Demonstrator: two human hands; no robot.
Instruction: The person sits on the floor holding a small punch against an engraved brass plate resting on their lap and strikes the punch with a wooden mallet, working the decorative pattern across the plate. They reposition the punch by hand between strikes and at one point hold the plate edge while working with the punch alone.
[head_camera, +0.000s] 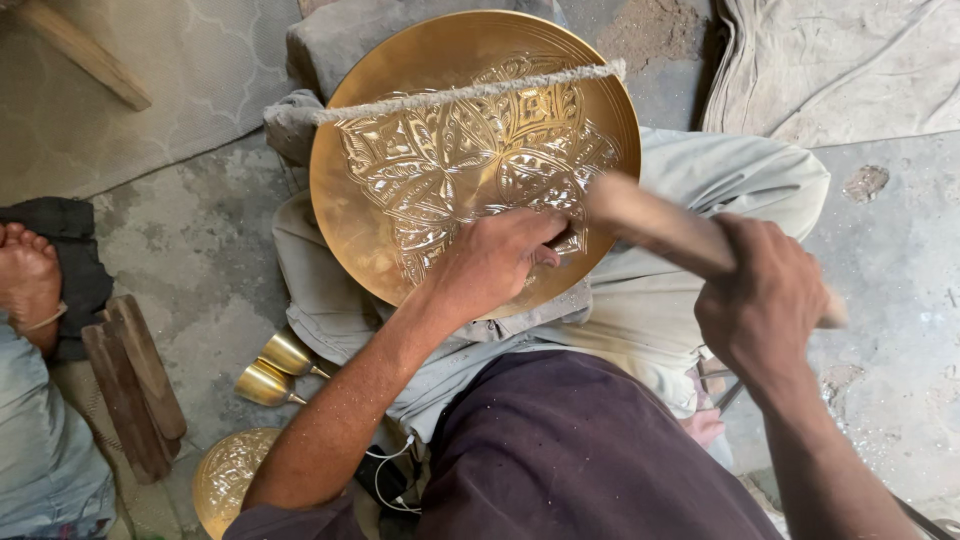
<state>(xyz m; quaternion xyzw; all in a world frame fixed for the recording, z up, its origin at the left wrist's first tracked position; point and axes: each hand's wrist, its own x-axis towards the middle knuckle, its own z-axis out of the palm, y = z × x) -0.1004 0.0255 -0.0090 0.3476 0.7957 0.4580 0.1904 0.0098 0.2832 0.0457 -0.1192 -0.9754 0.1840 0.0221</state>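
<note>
A round brass plate (400, 90) with an engraved flower pattern rests tilted on my lap, and a rough rope (470, 92) crosses its upper part. My left hand (495, 260) lies on the plate's lower right area with its fingers curled around a small tool that is mostly hidden. My right hand (760, 300) grips a wooden mallet (660, 228), which is blurred and points toward the left hand.
Two small brass cups (272, 370) and another engraved brass piece (225, 478) lie on the floor by my left side. Wooden blocks (130, 385) sit beside another person's foot (28, 280) at the left. Cloth (840, 60) covers the far right.
</note>
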